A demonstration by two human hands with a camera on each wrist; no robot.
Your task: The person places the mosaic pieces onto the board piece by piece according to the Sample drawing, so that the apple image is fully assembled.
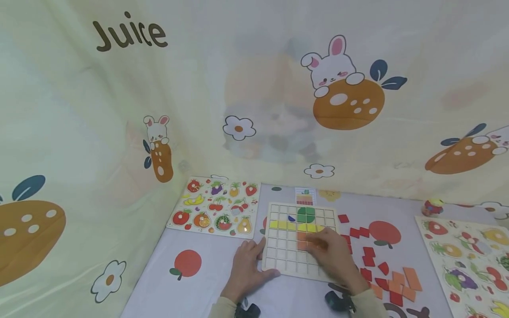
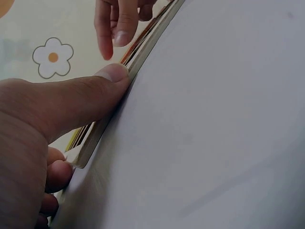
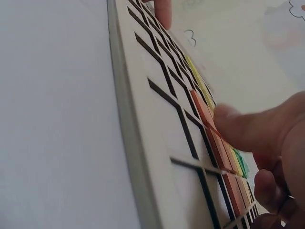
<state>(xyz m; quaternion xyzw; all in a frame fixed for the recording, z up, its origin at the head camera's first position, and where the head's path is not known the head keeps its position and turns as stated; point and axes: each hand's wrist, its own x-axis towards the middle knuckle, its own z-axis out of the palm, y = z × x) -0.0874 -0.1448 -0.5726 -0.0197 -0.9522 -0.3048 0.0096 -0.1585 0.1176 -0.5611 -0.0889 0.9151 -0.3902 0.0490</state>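
A pale board with a raised grid (image 1: 278, 256) lies on the table, holding yellow pieces (image 1: 278, 224), green pieces (image 1: 306, 215), a small blue piece (image 1: 291, 218) and orange pieces (image 1: 302, 243). My left hand (image 1: 246, 267) braces its near left corner, thumb along the front edge (image 2: 90, 143) and fingers by the left side. Over the orange pieces (image 3: 214, 138) is my right hand (image 1: 332, 254), with its thumb tip right at them in the right wrist view. Its other fingers are bent below the thumb and partly hidden.
Loose red pieces (image 1: 369, 251) and orange pieces (image 1: 412, 278) lie scattered right of the board. A fruit puzzle (image 1: 216, 207) stands at the back left and another fruit puzzle (image 1: 465, 260) at the right. Behind the board lies a small picture card (image 1: 305, 196); a toy figure (image 1: 432, 206) is farther right.
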